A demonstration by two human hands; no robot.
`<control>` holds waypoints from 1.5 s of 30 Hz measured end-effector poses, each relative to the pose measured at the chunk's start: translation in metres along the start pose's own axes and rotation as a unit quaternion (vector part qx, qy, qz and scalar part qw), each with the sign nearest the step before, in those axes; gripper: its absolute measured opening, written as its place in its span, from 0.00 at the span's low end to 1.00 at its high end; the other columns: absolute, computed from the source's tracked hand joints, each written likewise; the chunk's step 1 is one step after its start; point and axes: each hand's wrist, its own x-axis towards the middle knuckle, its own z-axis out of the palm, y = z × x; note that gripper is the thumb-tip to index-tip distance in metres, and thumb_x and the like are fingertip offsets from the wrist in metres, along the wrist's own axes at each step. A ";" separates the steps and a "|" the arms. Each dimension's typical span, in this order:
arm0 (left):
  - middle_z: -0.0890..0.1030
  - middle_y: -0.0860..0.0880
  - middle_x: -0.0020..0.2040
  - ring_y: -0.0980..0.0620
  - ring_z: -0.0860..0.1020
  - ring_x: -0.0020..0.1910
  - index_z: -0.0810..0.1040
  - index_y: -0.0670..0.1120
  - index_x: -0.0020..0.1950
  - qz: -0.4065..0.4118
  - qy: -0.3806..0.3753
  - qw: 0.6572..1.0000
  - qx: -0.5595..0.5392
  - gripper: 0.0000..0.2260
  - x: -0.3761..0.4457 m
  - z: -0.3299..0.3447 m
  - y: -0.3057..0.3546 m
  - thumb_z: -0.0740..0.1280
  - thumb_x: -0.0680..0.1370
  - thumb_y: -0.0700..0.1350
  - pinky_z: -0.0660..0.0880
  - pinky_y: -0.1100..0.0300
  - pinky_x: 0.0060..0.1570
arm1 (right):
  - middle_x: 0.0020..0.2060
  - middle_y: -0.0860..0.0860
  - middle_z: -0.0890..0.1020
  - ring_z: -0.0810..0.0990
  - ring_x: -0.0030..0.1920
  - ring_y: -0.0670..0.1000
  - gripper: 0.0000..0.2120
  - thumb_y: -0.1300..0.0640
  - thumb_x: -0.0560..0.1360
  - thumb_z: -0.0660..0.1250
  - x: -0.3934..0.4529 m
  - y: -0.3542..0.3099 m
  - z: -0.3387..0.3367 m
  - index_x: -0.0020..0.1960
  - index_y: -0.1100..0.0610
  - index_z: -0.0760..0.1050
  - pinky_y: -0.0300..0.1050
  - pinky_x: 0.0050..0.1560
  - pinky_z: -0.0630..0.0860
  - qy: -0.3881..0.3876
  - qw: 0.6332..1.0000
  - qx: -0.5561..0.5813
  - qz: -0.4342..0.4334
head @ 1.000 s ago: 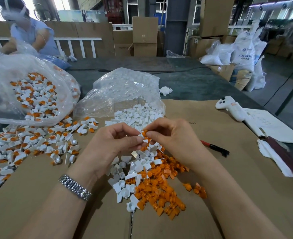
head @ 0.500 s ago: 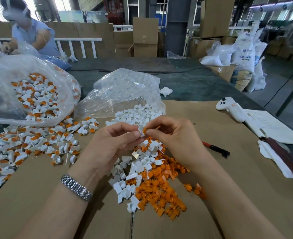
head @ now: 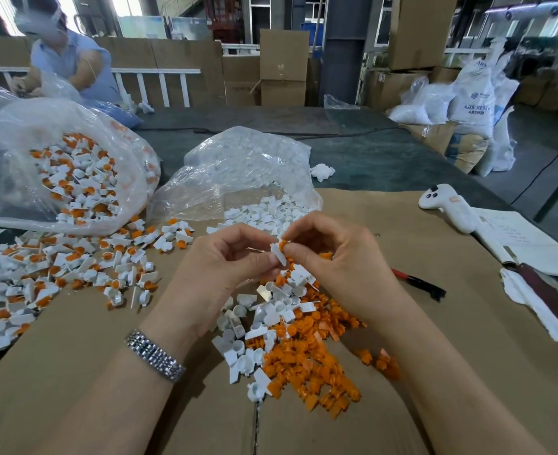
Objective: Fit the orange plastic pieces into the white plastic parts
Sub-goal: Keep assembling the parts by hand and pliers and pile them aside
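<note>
Pinched between the thumb and curled fingers of the left hand (head: 228, 261) is a small white part (head: 277, 252), and the right hand (head: 333, 254) pinches an orange piece (head: 283, 245) at its top edge, so the two meet between the fingertips above the cardboard sheet (head: 435, 323). Compared with a second ago, both hands have lifted a little off the heap and the orange piece now sits against the white part rather than low among the loose ones. Below the hands lies a mixed heap: glossy white parts (head: 254, 326) with flat tabs and round cups, and a spread of small, blocky orange pieces (head: 307, 366) with a matte look. To the left, finished white-and-orange parts (head: 74, 267) are strewn over the cardboard, spilling from a crinkled clear bag (head: 54, 165). A second clear bag (head: 248, 172) behind the hands holds plain white parts. A metal link watch (head: 154, 354) circles the left wrist. On the right lie a white handheld controller (head: 448, 206), a sheet of paper (head: 527, 241) and a red-and-black pen (head: 419, 284). Another person (head: 64, 60) in a blue top sits at the far left.
</note>
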 end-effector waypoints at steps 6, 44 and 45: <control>0.87 0.40 0.50 0.42 0.87 0.51 0.87 0.46 0.51 -0.014 -0.020 0.999 -0.044 0.10 0.000 0.000 0.002 0.77 0.71 0.44 0.82 0.60 0.48 | 0.43 0.46 0.82 0.82 0.46 0.47 0.08 0.58 0.78 0.72 -0.001 -0.004 -0.004 0.56 0.50 0.83 0.37 0.48 0.79 -0.018 1.000 -0.010 -0.012; 0.86 0.35 0.49 0.39 0.87 0.47 0.85 0.43 0.46 -0.040 -0.030 0.993 -0.107 0.04 -0.002 0.000 0.006 0.77 0.74 0.37 0.83 0.60 0.44 | 0.41 0.50 0.86 0.85 0.43 0.50 0.09 0.56 0.72 0.77 -0.002 0.002 -0.008 0.52 0.53 0.83 0.49 0.48 0.83 -0.035 0.998 0.043 0.000; 0.86 0.35 0.48 0.39 0.87 0.46 0.85 0.42 0.47 -0.044 -0.030 0.991 -0.120 0.03 -0.002 0.000 0.006 0.75 0.74 0.38 0.83 0.59 0.44 | 0.40 0.49 0.85 0.85 0.43 0.49 0.09 0.56 0.72 0.77 -0.002 0.003 -0.007 0.52 0.53 0.83 0.47 0.48 0.83 -0.030 0.999 0.033 -0.005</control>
